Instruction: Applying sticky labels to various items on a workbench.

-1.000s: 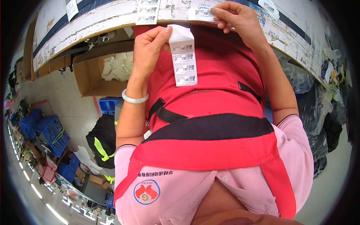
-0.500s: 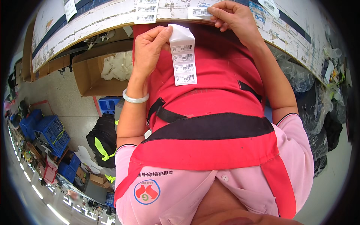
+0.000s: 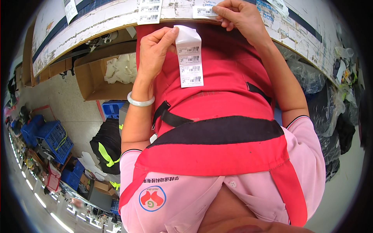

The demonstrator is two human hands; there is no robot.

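My left hand [image 3: 156,49] pinches the top end of a strip of barcode labels [image 3: 190,64] between thumb and fingers. The white strip hangs down in front of my red apron, its upper end folded over. At the table's near edge my right hand [image 3: 241,19] has its thumb and forefinger closed on the right end of a small white barcode label [image 3: 205,12], which lies on the tabletop or just above it; I cannot tell which. Another strip of labels [image 3: 149,11] lies on the table between the hands and overhangs the edge a little.
The worn white table [image 3: 97,29] has a curved-looking near edge. More labels [image 3: 70,11] lie at its far left. Below it stands an open cardboard box [image 3: 87,79] with pale scraps. Blue crates [image 3: 54,139] and a black bundle [image 3: 105,143] sit left; plastic-wrapped goods [image 3: 322,105] are piled right.
Almost nothing differs. The table and the labels on it sit slightly farther left and higher in view, and my right hand has shifted slightly left with its label.
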